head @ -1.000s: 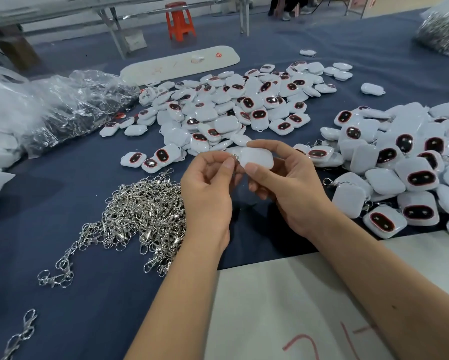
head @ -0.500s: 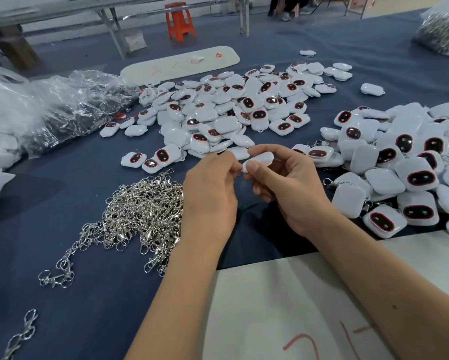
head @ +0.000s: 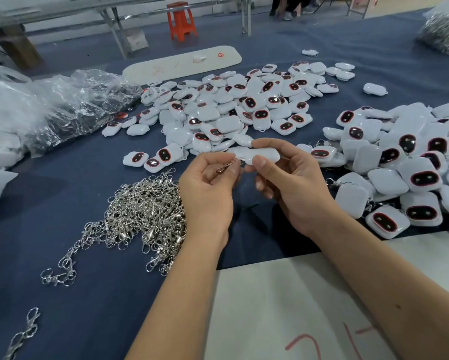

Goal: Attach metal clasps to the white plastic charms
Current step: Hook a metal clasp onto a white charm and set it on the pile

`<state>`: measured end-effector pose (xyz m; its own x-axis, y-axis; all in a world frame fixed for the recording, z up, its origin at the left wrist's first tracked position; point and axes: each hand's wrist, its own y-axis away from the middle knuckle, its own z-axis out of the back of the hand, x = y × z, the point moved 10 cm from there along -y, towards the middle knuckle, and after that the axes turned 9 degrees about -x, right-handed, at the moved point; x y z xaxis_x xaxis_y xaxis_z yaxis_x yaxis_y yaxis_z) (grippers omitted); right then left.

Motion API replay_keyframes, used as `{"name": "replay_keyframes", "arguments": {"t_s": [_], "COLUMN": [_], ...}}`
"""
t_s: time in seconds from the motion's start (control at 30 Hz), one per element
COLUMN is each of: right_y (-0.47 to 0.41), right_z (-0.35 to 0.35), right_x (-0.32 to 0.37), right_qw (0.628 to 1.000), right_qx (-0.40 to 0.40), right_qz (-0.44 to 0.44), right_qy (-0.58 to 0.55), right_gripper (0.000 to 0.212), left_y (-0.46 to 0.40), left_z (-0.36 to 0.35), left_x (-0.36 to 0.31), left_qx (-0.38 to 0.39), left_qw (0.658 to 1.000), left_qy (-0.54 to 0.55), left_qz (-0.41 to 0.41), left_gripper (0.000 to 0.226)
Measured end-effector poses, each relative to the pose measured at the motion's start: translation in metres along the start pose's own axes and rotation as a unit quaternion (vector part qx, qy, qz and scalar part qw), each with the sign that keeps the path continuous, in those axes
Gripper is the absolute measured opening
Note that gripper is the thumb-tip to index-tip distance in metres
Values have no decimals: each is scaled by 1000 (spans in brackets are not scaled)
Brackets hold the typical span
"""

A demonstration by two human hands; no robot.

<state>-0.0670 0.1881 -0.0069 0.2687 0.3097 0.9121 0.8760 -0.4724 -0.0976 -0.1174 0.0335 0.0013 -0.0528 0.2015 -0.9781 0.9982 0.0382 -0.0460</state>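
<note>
My right hand pinches a white plastic charm edge-on between thumb and forefinger, above the blue cloth. My left hand pinches a small metal clasp whose ring end meets the charm's left corner. A heap of silver clasps lies just left of my left wrist. Loose charms with dark oval faces spread in a pile beyond my hands. To the right sits another pile of charms, some with rings showing.
Clear plastic bags lie at the left. A white sheet with red marks covers the table's near edge. A long white board lies at the back, a bag of metal parts far right, stray clasps lower left.
My hands have spread slightly apart. The clasp in my left fingers has come into view, and the charm has turned edge-on in my right fingers.
</note>
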Motion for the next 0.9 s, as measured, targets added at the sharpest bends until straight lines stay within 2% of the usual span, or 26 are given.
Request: {"name": "replay_keyframes", "arguments": {"t_s": [0.1, 0.2, 0.27, 0.37, 0.47, 0.53, 0.57, 0.63, 0.67, 0.73, 0.8, 0.83, 0.9], "right_y": [0, 0, 1, 4, 6, 11, 15, 18, 17, 14, 8, 6, 4], "right_z": [1, 1, 0, -1, 15, 35, 44, 56, 58, 51, 26, 9, -17], "right_x": [-1, 0, 1, 3, 18, 33, 40, 45, 44, 42, 39, 34, 16], "right_qw": [1000, 999, 997, 995, 977, 938, 916, 890, 887, 886, 872, 851, 791], "right_qx": [-1, 1, 2, -11, -112, -219, -267, -317, -324, -301, -213, -152, -43], "right_qz": [3, 19, 29, 46, 110, 166, 186, 193, 185, 186, 204, 211, 225], "right_qy": [10, 41, 66, 86, 142, 209, 236, 265, 273, 301, 392, 456, 568], "right_gripper": [36, 28, 26, 24, 23, 33, 45, 77, 86, 80, 59, 52, 53], "left_y": [-2, 4, 8, 9, 11, 10, 9, 5, 3, 1, 0, -1, -2], "left_z": [-2, -7, -12, -13, -12, -8, -4, 1, 2, 2, -1, -1, -1], "left_x": [-22, -33, -35, -36, -36, -34, -33, -28, -23, -16, -13, -13, -13], "left_qx": [17, 40, 57, 57, 32, 2, -15, -26, -19, -2, 11, 16, 25], "left_qw": [971, 934, 916, 916, 906, 880, 861, 832, 823, 810, 804, 803, 806], "left_qy": [-185, -270, -302, -297, -322, -389, -429, -495, -517, -548, -559, -560, -557], "left_qz": [-152, -230, -259, -264, -272, -273, -272, -251, -235, -210, -203, -202, -200], "left_gripper": [24, 22, 22, 22, 28, 33, 33, 33, 32, 24, 16, 13, 7]}}
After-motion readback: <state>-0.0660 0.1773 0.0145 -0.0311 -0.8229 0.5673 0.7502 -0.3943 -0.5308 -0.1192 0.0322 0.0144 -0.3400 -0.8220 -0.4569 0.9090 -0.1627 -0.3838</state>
